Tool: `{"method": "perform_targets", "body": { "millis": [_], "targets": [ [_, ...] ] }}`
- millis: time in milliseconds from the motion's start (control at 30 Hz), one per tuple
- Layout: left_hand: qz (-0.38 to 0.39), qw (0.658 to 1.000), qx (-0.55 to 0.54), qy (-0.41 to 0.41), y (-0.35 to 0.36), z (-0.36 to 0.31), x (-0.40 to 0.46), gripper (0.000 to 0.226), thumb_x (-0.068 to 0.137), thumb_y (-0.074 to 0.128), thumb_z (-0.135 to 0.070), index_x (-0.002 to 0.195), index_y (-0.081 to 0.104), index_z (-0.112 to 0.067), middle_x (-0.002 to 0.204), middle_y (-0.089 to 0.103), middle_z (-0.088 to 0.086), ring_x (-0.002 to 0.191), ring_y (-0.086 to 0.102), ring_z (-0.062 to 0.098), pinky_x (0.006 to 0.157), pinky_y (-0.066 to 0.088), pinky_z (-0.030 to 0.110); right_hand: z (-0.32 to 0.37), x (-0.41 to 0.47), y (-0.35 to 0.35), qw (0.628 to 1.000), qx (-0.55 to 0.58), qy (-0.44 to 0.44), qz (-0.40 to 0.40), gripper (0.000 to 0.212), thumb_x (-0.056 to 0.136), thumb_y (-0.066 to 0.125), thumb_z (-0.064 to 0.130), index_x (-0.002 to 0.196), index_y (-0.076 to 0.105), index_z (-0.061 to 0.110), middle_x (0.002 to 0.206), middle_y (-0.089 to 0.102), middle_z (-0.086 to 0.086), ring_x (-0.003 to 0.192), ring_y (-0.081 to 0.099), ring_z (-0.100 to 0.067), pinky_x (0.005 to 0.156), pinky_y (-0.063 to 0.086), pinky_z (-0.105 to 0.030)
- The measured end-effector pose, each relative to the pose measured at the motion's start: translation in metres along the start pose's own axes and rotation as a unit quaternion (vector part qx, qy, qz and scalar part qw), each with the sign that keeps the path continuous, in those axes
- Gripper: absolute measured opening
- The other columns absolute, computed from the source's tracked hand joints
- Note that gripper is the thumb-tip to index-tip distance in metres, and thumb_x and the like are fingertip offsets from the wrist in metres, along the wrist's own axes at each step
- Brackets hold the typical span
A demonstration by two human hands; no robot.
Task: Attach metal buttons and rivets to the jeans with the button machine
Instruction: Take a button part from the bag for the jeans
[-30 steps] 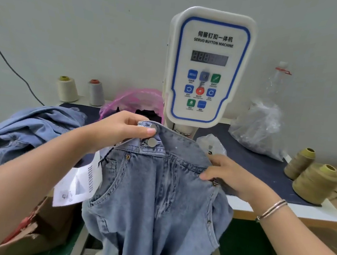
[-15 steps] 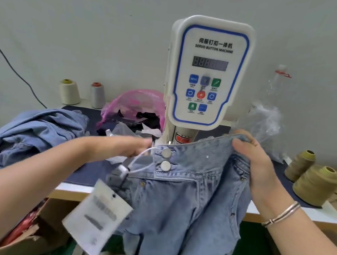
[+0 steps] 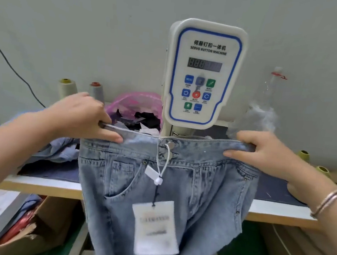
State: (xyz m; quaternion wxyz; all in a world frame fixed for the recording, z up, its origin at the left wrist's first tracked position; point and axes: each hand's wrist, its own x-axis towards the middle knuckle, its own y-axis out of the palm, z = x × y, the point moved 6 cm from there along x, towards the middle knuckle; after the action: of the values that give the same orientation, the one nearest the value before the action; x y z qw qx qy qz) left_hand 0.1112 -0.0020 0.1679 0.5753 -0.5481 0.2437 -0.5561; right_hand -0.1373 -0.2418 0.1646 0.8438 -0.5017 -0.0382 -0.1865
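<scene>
The left hand (image 3: pixel 82 117) has its fingers curled over the top edge of the waistband, with the thumb lying on the front of the cloth, so it grips the left end of the jeans (image 3: pixel 165 188). The right hand (image 3: pixel 264 151) does the same at the other end: its fingers are folded around the waistband and the thumb points inward along the denim. Between the two hands the waistband is stretched flat and almost level, and the legs of the jeans hang down in front of the table edge (image 3: pixel 274 211).

In the middle of the waistband, well apart from both hands, sit two metal buttons (image 3: pixel 170 145), one above the other. A white string loops around them and carries a small white tag and a larger paper hang tag (image 3: pixel 154 228), which is blurred.

Just behind the waistband stands the button machine (image 3: pixel 203 75), with its white panel, blue border and coloured keys. To the left of it lies a pink plastic bag (image 3: pixel 137 101) with dark scraps, and two thread cones (image 3: pixel 67 87) stand at the wall. A clear plastic bag (image 3: pixel 261 115) is on the right. A bracelet (image 3: pixel 329 200) is on the right wrist.
</scene>
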Motion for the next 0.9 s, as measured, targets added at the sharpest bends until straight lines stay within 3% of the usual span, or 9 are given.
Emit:
{"method": "perform_targets", "body": {
  "millis": [133,233,333,433,500,567,733,800,900],
  "targets": [
    [-0.054,0.972,-0.226,0.017,-0.014,-0.007,0.002,0.046,0.080,0.053,-0.070,0.049,0.059,-0.036,0.073,0.048,-0.012,0.073,0.046,0.009,0.070,0.040,0.028,-0.007,0.008,0.013,0.939,-0.316,0.081,0.106,0.050,0.086,0.050,0.062,0.120,0.057,0.027,0.107,0.066,0.003,0.090,0.061,-0.016,0.073,0.047,-0.027],
    [0.029,0.904,-0.408,-0.128,-0.002,-0.009,0.002,0.036,0.074,0.060,-0.062,0.063,0.073,-0.031,0.078,0.068,-0.002,0.070,0.059,0.003,0.071,0.044,0.020,-0.005,0.009,0.015,0.904,-0.378,0.150,0.133,0.058,0.089,0.039,0.065,0.065,0.054,0.015,0.062,0.053,-0.002,0.054,0.049,-0.016,0.051,0.040,-0.033],
    [0.082,0.827,-0.502,-0.237,0.008,-0.019,-0.005,0.026,0.082,0.066,-0.053,0.078,0.079,-0.031,0.078,0.076,0.000,0.082,0.073,0.019,0.088,0.055,0.035,0.001,0.002,0.025,0.962,-0.105,0.238,0.081,0.047,0.091,0.052,0.050,0.066,0.057,0.011,0.066,0.061,-0.004,0.055,0.053,-0.016,0.051,0.038,-0.029],
    [0.069,0.770,-0.577,-0.264,0.002,-0.047,-0.003,0.029,0.083,0.067,-0.050,0.079,0.080,-0.024,0.082,0.077,0.003,0.082,0.072,0.023,0.087,0.055,0.037,0.026,-0.007,0.063,0.894,0.342,0.287,0.044,0.023,0.094,0.056,0.024,0.097,0.070,0.007,0.092,0.073,-0.014,0.073,0.067,-0.015,0.061,0.053,-0.024],
    [0.082,0.768,-0.590,-0.234,-0.006,-0.073,0.003,0.037,0.082,0.067,-0.053,0.083,0.078,-0.018,0.081,0.076,-0.001,0.072,0.070,0.014,0.071,0.054,0.027,0.046,-0.005,0.083,0.845,0.456,0.274,0.055,0.028,0.096,0.051,0.020,0.114,0.062,0.001,0.102,0.070,-0.021,0.084,0.067,-0.024,0.077,0.055,-0.035],
    [0.109,0.782,-0.584,-0.187,-0.017,-0.094,0.006,0.041,0.073,0.071,-0.063,0.090,0.074,-0.026,0.082,0.075,-0.009,0.073,0.069,0.003,0.063,0.055,0.021,0.066,0.002,0.094,0.830,0.494,0.250,0.068,0.025,0.098,0.047,0.023,0.113,0.060,0.007,0.085,0.072,-0.011,0.075,0.068,-0.019,0.078,0.055,-0.033],
    [0.072,0.885,-0.437,-0.145,-0.029,-0.091,-0.003,0.062,0.060,0.081,-0.049,0.107,0.051,-0.023,0.095,0.063,-0.011,0.086,0.060,0.006,0.070,0.049,0.023,0.092,0.010,0.097,0.803,0.567,0.161,0.082,0.029,0.099,0.040,0.022,0.100,0.066,0.009,0.093,0.073,-0.011,0.091,0.068,-0.024,0.091,0.050,-0.037],
    [0.040,0.893,-0.432,-0.120,-0.027,-0.089,-0.005,0.042,0.070,0.076,-0.027,0.102,0.049,-0.023,0.087,0.060,-0.010,0.077,0.056,0.010,0.061,0.044,0.021,0.104,0.009,0.097,0.827,0.539,0.106,0.122,0.030,0.099,0.038,0.019,0.109,0.065,0.011,0.107,0.072,-0.007,0.102,0.067,-0.022,0.097,0.047,-0.039],
    [0.021,0.834,-0.534,-0.135,-0.019,-0.076,-0.010,0.030,0.072,0.065,-0.011,0.095,0.055,-0.028,0.079,0.062,-0.009,0.071,0.055,0.009,0.062,0.043,0.022,0.115,0.003,0.089,0.937,0.326,-0.015,0.127,0.030,0.099,0.045,0.009,0.119,0.061,0.024,0.116,0.068,0.005,0.106,0.064,-0.007,0.093,0.051,-0.029]
  ]
}}
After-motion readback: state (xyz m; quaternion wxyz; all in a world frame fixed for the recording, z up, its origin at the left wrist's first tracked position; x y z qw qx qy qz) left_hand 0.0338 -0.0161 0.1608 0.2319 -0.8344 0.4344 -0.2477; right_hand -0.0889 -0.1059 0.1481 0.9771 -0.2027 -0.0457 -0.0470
